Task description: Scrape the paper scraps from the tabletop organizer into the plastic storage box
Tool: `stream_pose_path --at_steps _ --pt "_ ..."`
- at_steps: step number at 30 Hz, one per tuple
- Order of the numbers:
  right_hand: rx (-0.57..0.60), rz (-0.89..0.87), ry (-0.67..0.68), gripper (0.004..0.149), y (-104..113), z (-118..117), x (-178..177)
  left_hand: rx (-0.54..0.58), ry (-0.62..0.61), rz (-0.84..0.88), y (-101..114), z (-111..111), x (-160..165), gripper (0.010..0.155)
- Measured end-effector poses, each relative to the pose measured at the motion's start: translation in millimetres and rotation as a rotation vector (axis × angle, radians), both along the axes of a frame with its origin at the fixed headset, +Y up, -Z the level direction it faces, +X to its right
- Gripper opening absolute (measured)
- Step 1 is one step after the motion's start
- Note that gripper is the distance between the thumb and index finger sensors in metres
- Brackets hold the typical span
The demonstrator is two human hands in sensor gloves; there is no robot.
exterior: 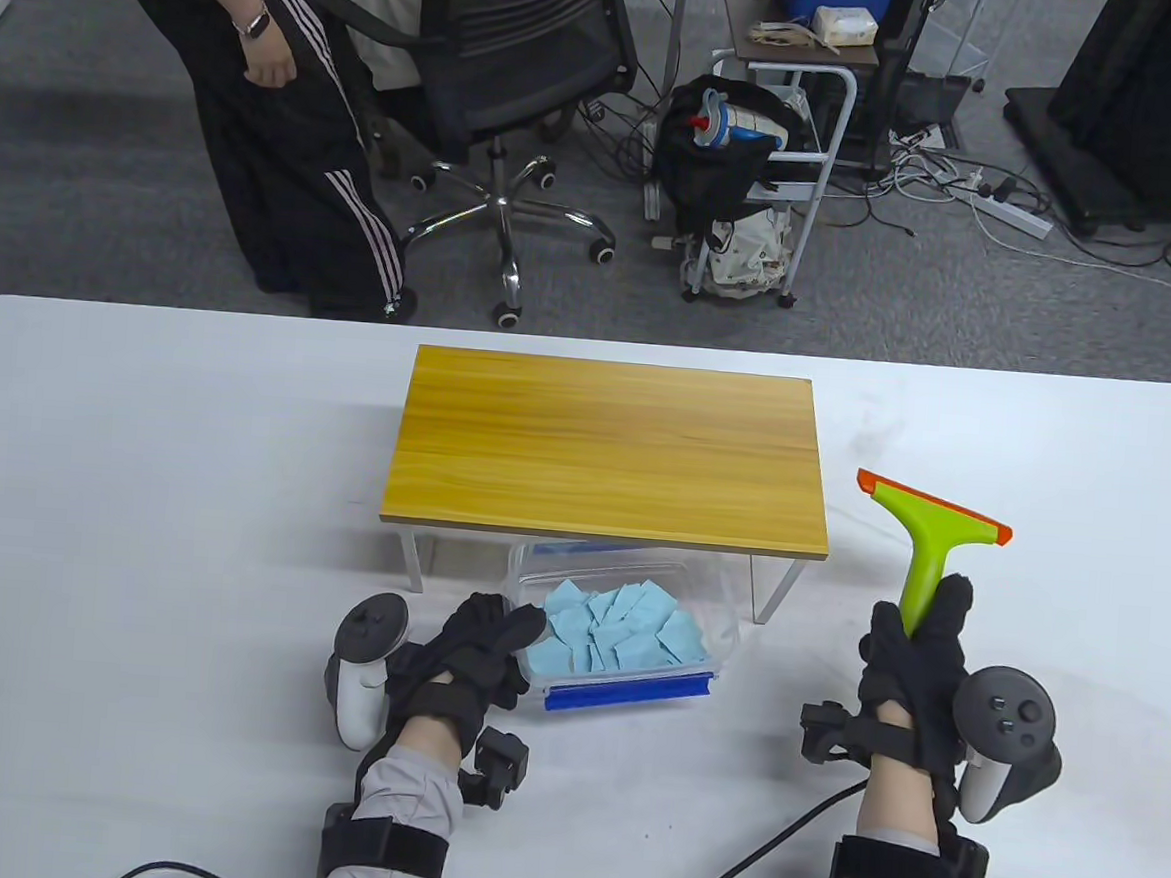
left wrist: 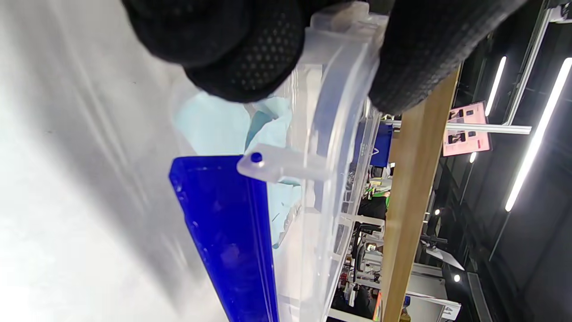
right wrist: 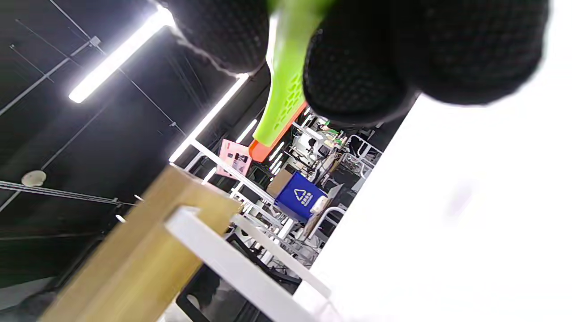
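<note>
Seemingly near its end, the job shows a wooden tabletop organizer (exterior: 610,449) standing at the middle of the white table (exterior: 141,488), its top bare of scraps as far as the table view shows. A clear plastic storage box (exterior: 724,609) sits half tucked under the organizer's near edge, toward the table's near side, with a blue latch (exterior: 628,691) along its front. Light blue paper scraps (exterior: 617,630) lie heaped inside it.

The left hand (exterior: 476,647), in a black glove, grips the box's near-left corner; the left wrist view shows its fingertips (left wrist: 250,58) curled over the clear rim. The right hand (exterior: 916,663) is closed around the handle of a green scraper (exterior: 929,543) with an orange blade edge, held up just right of the organizer, apart from it, blade pointing toward the table's far edge.

Judging by the bare top and the filled box, the scraping is done. What looks left is setting the scraper down and letting go of the box.

A standing person (exterior: 267,116) and an office chair (exterior: 511,73) are beyond the table's far edge.
</note>
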State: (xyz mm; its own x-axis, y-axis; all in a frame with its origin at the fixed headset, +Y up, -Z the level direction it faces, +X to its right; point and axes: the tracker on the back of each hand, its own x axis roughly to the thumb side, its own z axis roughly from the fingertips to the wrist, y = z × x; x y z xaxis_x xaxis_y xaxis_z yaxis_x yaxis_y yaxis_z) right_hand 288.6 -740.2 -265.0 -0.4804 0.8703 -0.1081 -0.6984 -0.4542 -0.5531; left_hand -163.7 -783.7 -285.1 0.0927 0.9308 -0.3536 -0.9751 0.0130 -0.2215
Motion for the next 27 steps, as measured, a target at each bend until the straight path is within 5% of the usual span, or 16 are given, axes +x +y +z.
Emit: stream_pose_path --at_steps 11,18,22,27 --pt "0.006 -0.036 0.005 0.069 -4 -1 3 -0.014 -0.196 -0.050 21 1 -18 0.063" --pt "0.049 -0.058 -0.026 0.069 -4 2 10 0.161 -0.312 0.084 67 5 -10 0.063" --pt "0.074 -0.071 -0.021 0.068 -3 3 10 0.298 -0.223 0.115 103 9 -28 0.063" --pt "0.092 -0.090 -0.036 0.067 -1 5 13 0.362 0.031 0.178 135 17 -76 0.063"
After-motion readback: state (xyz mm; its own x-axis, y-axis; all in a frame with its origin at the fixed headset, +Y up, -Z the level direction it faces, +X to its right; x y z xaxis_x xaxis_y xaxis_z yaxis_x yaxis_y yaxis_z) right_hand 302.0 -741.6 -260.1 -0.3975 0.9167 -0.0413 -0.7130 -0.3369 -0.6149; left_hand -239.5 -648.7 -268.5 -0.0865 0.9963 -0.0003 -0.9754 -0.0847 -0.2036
